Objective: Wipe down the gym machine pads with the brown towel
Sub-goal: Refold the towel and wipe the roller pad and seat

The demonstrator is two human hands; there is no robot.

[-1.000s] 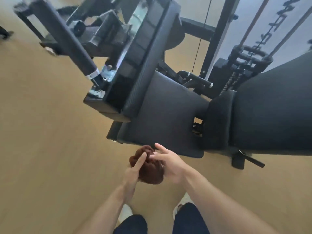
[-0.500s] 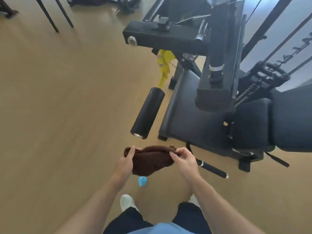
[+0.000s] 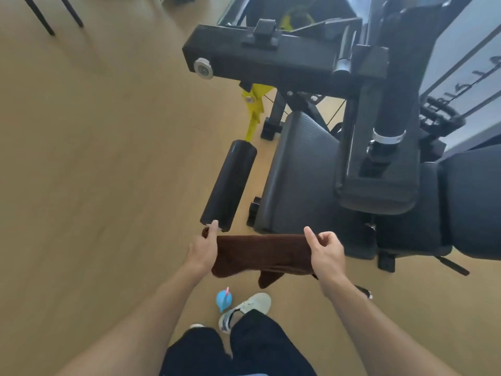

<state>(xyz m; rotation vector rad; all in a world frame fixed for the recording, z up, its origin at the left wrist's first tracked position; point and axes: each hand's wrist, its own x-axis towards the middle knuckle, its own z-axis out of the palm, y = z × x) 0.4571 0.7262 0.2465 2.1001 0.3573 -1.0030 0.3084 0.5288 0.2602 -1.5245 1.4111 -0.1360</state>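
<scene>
1. Your left hand (image 3: 204,249) and right hand (image 3: 326,252) each pinch an end of the brown towel (image 3: 264,253), stretched in the air just short of the roller pad (image 3: 229,185).
2. A slack corner hangs low; it may drag on the floor (image 3: 95,158).
3. Your pinches look light, so one end could slip while wiping.

Tan wood-look floor (image 3: 95,158) fills the left side; thin black furniture legs (image 3: 51,14) stand top left, pale wall (image 3: 466,31) top right
</scene>
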